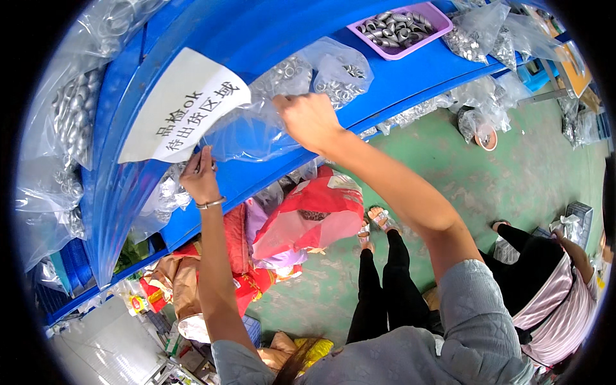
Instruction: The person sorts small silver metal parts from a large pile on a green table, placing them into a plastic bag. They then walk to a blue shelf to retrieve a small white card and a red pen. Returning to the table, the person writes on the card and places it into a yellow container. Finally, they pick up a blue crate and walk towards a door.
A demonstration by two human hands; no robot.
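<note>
My right hand point(310, 119) reaches up to the blue table point(410, 74) and grips the top edge of a clear plastic bag point(253, 131) that lies across the table's front edge. My left hand point(200, 176), with a thin bracelet at the wrist, pinches the lower left corner of the same bag, just under a white paper sheet point(179, 106) with dark writing. Two small clear bags of silvery metal rings point(324, 77) sit on the table right behind my right hand.
A pink tray of metal rings point(401, 27) stands further back on the table, with more bags of parts point(478, 32) beside it. Red bags point(311, 215) lie under the table on the green floor point(513, 167). A person in black and pink point(552, 282) crouches at the right.
</note>
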